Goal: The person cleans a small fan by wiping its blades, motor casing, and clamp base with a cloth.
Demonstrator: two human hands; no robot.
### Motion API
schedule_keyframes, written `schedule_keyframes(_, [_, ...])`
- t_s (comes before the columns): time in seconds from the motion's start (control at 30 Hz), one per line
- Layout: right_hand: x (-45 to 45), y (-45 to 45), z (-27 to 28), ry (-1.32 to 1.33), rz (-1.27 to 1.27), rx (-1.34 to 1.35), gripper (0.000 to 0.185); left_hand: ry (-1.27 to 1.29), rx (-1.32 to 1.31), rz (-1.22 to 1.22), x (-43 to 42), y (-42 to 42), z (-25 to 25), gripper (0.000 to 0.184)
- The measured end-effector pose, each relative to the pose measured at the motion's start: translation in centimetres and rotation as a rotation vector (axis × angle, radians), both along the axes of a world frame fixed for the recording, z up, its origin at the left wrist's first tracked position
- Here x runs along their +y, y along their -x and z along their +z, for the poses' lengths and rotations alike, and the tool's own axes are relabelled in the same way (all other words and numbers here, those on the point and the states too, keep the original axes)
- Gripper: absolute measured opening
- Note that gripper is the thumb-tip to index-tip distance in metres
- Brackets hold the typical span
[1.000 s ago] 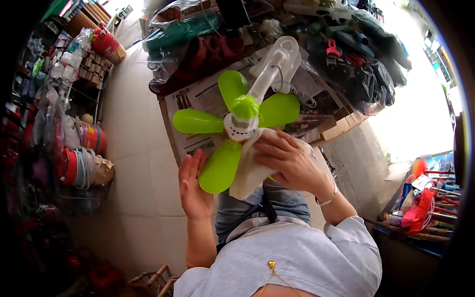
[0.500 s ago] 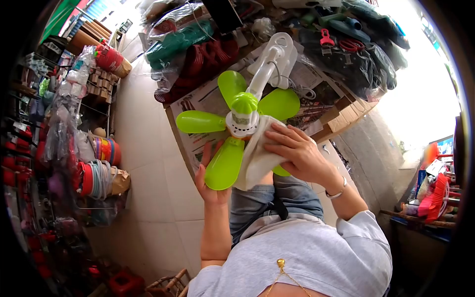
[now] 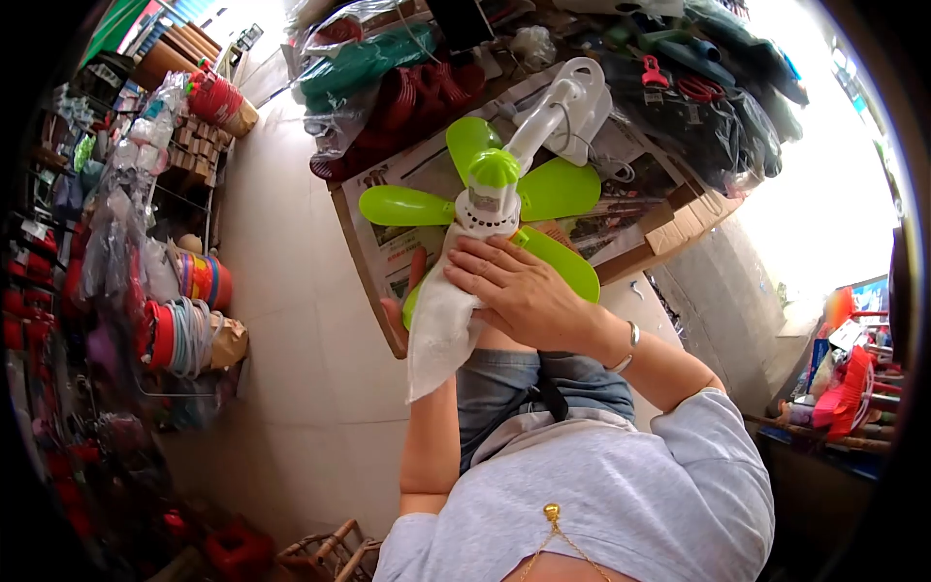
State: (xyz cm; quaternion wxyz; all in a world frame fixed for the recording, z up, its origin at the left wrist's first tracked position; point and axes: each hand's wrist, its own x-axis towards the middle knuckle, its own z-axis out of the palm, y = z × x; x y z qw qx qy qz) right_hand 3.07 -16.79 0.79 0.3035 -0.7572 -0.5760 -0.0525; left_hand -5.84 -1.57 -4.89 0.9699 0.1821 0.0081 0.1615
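Observation:
A fan with light green blades [image 3: 561, 192] and a white hub lies tilted over my lap, its white stand [image 3: 580, 107] pointing away from me. My right hand [image 3: 529, 291] presses a white cloth [image 3: 438, 339] over the blade nearest me, just below the hub. That blade is mostly covered; only a green edge [image 3: 408, 308] shows. My left hand [image 3: 392, 312] holds this blade from beneath; its fingertips show along the left edge, and the cloth hides the rest.
Under the fan is a newspaper-covered cardboard box [image 3: 383, 247]. Bagged goods [image 3: 373, 73] and dark plastic-wrapped items [image 3: 718, 126] are piled behind it. Crowded shelves [image 3: 126, 242] line the left side, with a tiled floor [image 3: 291, 291] between. Red goods [image 3: 853, 388] stand at the right.
My right hand and the cloth have moved left, from beside the near blade onto it. The fan has shifted slightly up and right, and another green blade has come into view at the right.

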Motion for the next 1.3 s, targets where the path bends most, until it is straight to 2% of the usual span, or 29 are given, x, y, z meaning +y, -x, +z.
schedule_keyframes(0.07, [0.7,1.6,-0.1,0.013,0.008,-0.001,0.070,0.204,-0.069,-0.077,0.4,0.2,-0.4,0.085])
schedule_keyframes(0.13, [1.1,4.0,0.5,0.005,0.167,-0.045,0.066,0.090,-0.118,-0.220,1.8,0.2,-1.1,0.086])
schedule_keyframes(0.23, [1.6,4.1,0.3,0.014,0.223,-0.056,0.062,-0.034,0.024,-0.121,0.5,0.7,0.2,0.085])
schedule_keyframes(0.33, [1.3,0.5,0.2,-0.045,-0.032,0.087,0.058,-0.015,-0.042,-0.091,0.4,0.5,-0.5,0.084])
schedule_keyframes(0.4, [1.8,1.3,0.5,-0.015,-0.075,0.017,0.060,-0.045,-0.002,-0.078,0.1,0.2,-0.2,0.087])
schedule_keyframes(0.47, [2.0,3.2,1.2,0.012,0.100,0.075,0.063,-0.105,0.009,-0.096,0.3,0.3,-0.3,0.091])
schedule_keyframes(0.5, [2.1,4.5,0.7,-0.013,0.158,-0.020,0.066,-0.006,-0.046,-0.134,0.1,0.4,0.4,0.092])
schedule_keyframes(0.53, [2.2,5.1,0.5,-0.009,0.196,-0.003,0.069,0.094,-0.100,-0.173,0.0,0.5,0.7,0.094])
schedule_keyframes(0.57, [2.2,4.5,0.2,-0.016,0.163,0.011,0.067,0.061,-0.090,-0.179,0.6,0.3,-1.0,0.095])
schedule_keyframes(0.6, [2.3,3.4,0.1,-0.023,0.131,0.025,0.066,0.184,-0.149,-0.212,1.1,1.0,-2.8,0.096])
schedule_keyframes(0.67, [2.6,0.7,0.3,-0.022,-0.052,0.020,0.051,0.160,-0.115,-0.166,1.0,1.1,-3.4,0.094])
schedule_keyframes(0.73, [2.9,0.5,0.4,-0.009,-0.077,0.006,0.048,0.104,-0.080,-0.125,0.7,1.2,-3.0,0.092])
schedule_keyframes(0.87, [3.6,4.9,0.7,0.016,0.087,-0.067,0.047,0.096,-0.083,-0.124,0.9,1.6,-2.9,0.088])
schedule_keyframes(0.97, [3.8,2.9,0.3,0.036,-0.051,-0.112,0.047,0.080,-0.065,-0.106,0.8,1.5,-2.3,0.085])
schedule_keyframes(1.03, [3.8,0.4,0.2,0.060,-0.167,-0.071,0.046,0.046,-0.048,-0.080,0.9,1.3,-3.4,0.083])
schedule_keyframes(1.13, [4.1,1.5,0.3,0.053,-0.154,-0.113,0.047,0.002,0.018,-0.011,1.2,2.3,-7.3,0.080])
schedule_keyframes(1.23, [3.6,4.6,-0.1,0.065,0.059,-0.161,0.067,-0.050,0.162,0.169,1.8,5.6,-18.4,0.077])
schedule_keyframes(1.27, [3.5,4.9,-0.7,0.059,0.092,-0.181,0.072,-0.085,0.183,0.193,1.7,6.1,-18.8,0.076])
schedule_keyframes(1.3, [3.3,4.1,-0.5,0.061,0.088,-0.177,0.072,-0.281,0.235,0.180,0.7,5.8,-14.4,0.077])
